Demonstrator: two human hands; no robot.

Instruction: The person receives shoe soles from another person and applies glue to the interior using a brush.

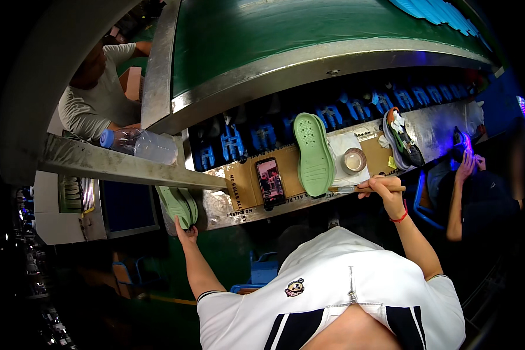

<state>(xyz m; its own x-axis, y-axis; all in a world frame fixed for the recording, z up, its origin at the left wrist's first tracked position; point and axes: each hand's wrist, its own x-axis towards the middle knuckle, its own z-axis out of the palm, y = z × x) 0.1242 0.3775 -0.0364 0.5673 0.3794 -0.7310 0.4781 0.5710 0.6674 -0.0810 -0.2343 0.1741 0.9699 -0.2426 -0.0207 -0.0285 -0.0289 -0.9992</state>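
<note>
My left hand grips the near end of a pair of light green shoe soles at the bench's left end. In my right hand is a brush with a wooden handle. Its tip points left, close to the near end of another green sole; whether they touch I cannot tell. That sole lies on cardboard, inner face up, with small holes toward its far end. Beside it a small round cup with pale contents stands on white paper.
A phone lies on the cardboard. Further right stands a multicoloured shoe. A metal bar and a plastic bottle are at left. Behind runs a green conveyor. Co-workers sit at the left and right.
</note>
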